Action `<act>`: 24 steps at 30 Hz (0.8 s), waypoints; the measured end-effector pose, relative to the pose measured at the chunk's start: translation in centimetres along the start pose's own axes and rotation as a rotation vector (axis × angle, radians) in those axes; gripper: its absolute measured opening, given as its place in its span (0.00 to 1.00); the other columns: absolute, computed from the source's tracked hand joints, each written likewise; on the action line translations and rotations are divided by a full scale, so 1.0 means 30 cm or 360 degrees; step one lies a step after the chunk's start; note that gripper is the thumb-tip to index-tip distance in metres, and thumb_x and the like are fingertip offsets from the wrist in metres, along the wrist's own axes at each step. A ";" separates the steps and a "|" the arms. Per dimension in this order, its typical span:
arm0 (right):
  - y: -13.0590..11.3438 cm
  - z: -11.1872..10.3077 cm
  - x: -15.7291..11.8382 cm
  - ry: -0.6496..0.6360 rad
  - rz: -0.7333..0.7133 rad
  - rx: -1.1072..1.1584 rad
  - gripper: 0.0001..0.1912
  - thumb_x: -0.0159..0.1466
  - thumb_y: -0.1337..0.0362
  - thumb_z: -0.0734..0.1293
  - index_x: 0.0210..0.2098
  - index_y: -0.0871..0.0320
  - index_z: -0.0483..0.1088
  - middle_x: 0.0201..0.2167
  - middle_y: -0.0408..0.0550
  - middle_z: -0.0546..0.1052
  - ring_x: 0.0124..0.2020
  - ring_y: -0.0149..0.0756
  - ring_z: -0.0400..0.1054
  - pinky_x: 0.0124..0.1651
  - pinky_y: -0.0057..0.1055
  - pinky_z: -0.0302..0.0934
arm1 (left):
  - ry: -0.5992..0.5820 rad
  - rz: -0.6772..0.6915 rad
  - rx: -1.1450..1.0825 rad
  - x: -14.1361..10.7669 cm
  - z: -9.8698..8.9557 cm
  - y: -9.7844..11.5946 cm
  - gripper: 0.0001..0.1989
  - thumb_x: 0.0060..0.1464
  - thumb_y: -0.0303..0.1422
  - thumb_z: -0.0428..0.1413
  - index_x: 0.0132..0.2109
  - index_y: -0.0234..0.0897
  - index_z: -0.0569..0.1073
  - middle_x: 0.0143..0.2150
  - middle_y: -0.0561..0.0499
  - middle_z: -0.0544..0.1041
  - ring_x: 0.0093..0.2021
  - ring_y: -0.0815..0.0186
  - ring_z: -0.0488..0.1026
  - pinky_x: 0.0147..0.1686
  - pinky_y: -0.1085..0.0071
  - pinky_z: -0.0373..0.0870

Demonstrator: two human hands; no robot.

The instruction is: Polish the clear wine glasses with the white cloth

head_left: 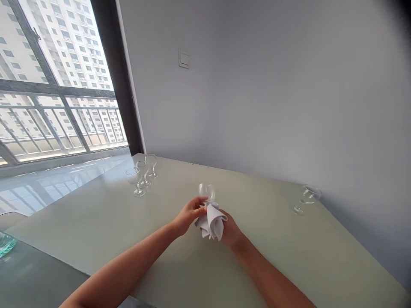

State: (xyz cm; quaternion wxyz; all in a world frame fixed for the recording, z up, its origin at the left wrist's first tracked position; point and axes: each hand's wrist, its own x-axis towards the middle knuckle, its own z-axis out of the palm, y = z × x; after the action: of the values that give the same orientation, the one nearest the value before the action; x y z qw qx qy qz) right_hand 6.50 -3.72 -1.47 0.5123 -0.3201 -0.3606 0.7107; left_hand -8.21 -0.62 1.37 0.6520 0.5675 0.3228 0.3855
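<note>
Over the middle of the table, my left hand (190, 214) is closed around a clear stemmed glass (207, 192). The bowl points away from me, and its stem and foot are hidden by my fingers and a cloth. That light grey cloth (214, 220) is bunched around the near end of the glass, with its loose folds hanging down. My right hand (230, 229) grips the cloth from the right side; most of its fingers are covered by the folds.
Three stemmed glasses (137, 182) stand upright in a row at the table's far left. Another stemmed glass (310, 196) is near the right edge. A pale green tabletop (173, 265) meets the grey wall (272, 107). Greenish glassware (6, 244) shows at lower left.
</note>
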 end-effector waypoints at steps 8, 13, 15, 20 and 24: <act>-0.024 -0.024 0.004 -0.0170 0.0203 -0.0180 0.14 0.50 0.58 0.71 0.30 0.63 0.71 0.24 0.44 0.71 0.26 0.28 0.62 0.31 0.27 0.54 | 0.0156 -0.0155 -0.0479 -0.004 0.000 0.004 0.21 0.39 0.36 0.62 0.40 0.36 0.65 0.39 0.47 0.74 0.27 0.73 0.68 0.25 0.78 0.60; -0.063 -0.080 0.017 -0.0003 0.0029 -0.0220 0.14 0.51 0.57 0.70 0.33 0.60 0.71 0.29 0.46 0.72 0.31 0.32 0.64 0.37 0.31 0.58 | 0.0364 -0.0081 -0.0785 0.038 -0.045 -0.018 0.15 0.43 0.37 0.60 0.35 0.35 0.63 0.29 0.53 0.71 0.16 0.82 0.52 0.16 0.82 0.50; -0.068 -0.074 0.012 0.0038 -0.0147 -0.0268 0.13 0.53 0.56 0.68 0.33 0.58 0.71 0.30 0.45 0.71 0.33 0.33 0.64 0.38 0.32 0.58 | 0.0471 -0.0107 -0.0935 0.053 -0.066 -0.018 0.14 0.45 0.36 0.59 0.31 0.34 0.62 0.26 0.55 0.68 0.15 0.83 0.51 0.15 0.83 0.50; -0.030 0.027 -0.029 -0.0175 -0.0576 -0.1065 0.08 0.54 0.61 0.66 0.33 0.55 0.70 0.39 0.45 0.68 0.33 0.32 0.61 0.34 0.30 0.57 | 0.0340 -0.0477 -0.1140 0.041 -0.048 -0.010 0.14 0.45 0.37 0.58 0.26 0.35 0.60 0.20 0.56 0.62 0.18 0.75 0.62 0.19 0.76 0.62; 0.020 0.072 -0.044 0.0012 -0.0736 -0.1274 0.04 0.55 0.63 0.64 0.27 0.57 0.68 0.31 0.43 0.67 0.30 0.30 0.58 0.31 0.27 0.55 | 0.0138 -0.0579 -0.1265 0.008 -0.002 0.001 0.13 0.47 0.36 0.55 0.24 0.35 0.60 0.20 0.54 0.63 0.22 0.70 0.66 0.25 0.72 0.66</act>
State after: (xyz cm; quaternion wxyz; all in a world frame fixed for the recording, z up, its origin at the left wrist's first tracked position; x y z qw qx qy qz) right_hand 4.77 -5.51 -0.71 0.4948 -0.4064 -0.6668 0.3814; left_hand -8.16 -0.39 1.39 0.8629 0.1897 0.2711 0.3820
